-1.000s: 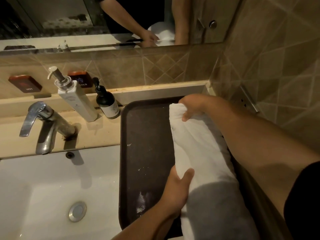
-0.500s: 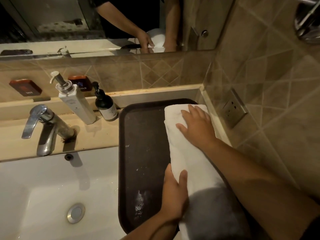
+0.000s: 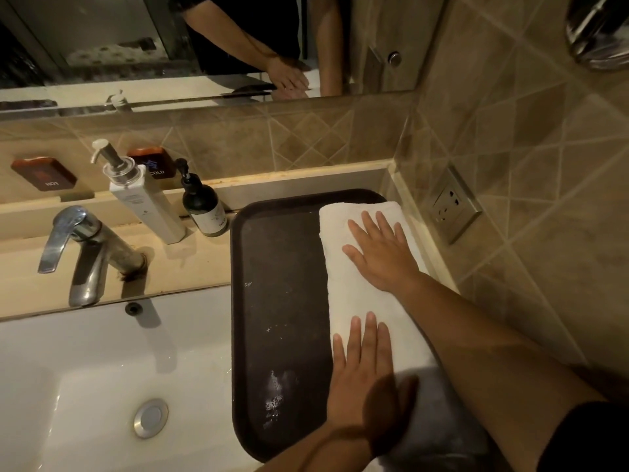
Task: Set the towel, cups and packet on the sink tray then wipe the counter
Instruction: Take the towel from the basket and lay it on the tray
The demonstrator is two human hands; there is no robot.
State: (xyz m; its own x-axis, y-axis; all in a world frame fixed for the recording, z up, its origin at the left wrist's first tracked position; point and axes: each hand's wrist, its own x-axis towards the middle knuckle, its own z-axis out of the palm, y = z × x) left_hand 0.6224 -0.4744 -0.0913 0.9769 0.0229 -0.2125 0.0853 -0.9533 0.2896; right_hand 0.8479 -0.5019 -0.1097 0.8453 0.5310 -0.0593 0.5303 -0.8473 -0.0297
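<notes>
A folded white towel [image 3: 343, 291] lies lengthwise along the right side of the dark brown tray [image 3: 279, 301], which sits on the counter right of the sink. My right hand [image 3: 381, 253] rests flat on the towel's far half, fingers spread. My left hand [image 3: 364, 373] lies flat on the near half, fingers extended, gripping nothing. The towel's near end is in shadow under my arms. No cups or packet are in view.
A white basin [image 3: 102, 386] with a metal drain fills the lower left. Behind it stand a chrome faucet [image 3: 85, 253], a white pump bottle [image 3: 143, 202] and a dark pump bottle [image 3: 204, 209]. A wall socket [image 3: 452, 206] sits on the tiled right wall beside the tray.
Both hands have gone from gripping the towel's ends to lying flat on top of it. The towel has settled onto the right side of the tray.
</notes>
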